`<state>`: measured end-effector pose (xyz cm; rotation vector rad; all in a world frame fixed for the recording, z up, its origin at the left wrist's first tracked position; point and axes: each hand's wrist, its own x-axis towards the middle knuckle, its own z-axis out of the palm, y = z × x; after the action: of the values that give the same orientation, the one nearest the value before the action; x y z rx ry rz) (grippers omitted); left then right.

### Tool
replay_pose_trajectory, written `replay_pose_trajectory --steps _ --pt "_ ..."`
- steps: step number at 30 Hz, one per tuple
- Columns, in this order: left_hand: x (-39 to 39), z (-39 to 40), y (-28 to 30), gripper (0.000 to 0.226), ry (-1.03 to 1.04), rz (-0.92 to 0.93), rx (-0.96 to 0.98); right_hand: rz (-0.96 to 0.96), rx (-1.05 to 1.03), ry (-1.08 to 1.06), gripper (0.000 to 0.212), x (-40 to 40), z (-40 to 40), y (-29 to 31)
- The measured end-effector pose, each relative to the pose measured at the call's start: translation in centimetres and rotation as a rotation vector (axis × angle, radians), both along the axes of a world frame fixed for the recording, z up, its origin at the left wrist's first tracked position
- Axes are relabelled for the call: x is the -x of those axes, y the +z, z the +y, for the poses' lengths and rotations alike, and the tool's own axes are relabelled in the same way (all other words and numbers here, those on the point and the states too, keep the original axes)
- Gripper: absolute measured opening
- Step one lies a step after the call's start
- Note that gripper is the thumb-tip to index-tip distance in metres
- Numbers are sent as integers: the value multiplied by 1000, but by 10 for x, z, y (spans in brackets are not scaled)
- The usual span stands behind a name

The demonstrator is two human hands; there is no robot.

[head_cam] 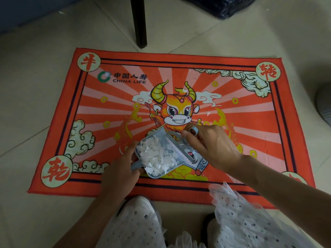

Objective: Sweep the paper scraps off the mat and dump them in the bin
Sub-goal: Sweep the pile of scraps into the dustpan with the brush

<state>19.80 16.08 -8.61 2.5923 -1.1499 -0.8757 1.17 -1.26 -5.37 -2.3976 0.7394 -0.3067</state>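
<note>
Over the mat's near edge, the left hand grips the full dustpan; the right hand clamps the brush across its mouth. I'd keep the pan level so the scraps stay inside.

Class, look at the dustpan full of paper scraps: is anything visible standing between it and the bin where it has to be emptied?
No bin can be identified in the head view, so the path cannot be judged. The left hand holds the dustpan of paper scraps over the mat; the right hand holds the brush at its open edge.
</note>
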Motion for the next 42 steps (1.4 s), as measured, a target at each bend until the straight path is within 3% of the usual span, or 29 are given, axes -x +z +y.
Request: replay_pose_trajectory --steps 5,13,21,28,42 --pt "1 0 -2 85 3 -12 -21 -23 -19 -8 53 -3 -2 5" --pt "0 3 -4 86 9 12 -20 -52 64 -103 36 -4 -21 13" --pt "0 2 -6 86 4 12 -32 38 96 -66 46 -12 -27 0" --pt "1 3 -6 85 4 21 -19 39 88 39 43 -19 -5 1" --pt "-1 9 -18 91 78 114 32 52 130 47 43 -23 3 7"
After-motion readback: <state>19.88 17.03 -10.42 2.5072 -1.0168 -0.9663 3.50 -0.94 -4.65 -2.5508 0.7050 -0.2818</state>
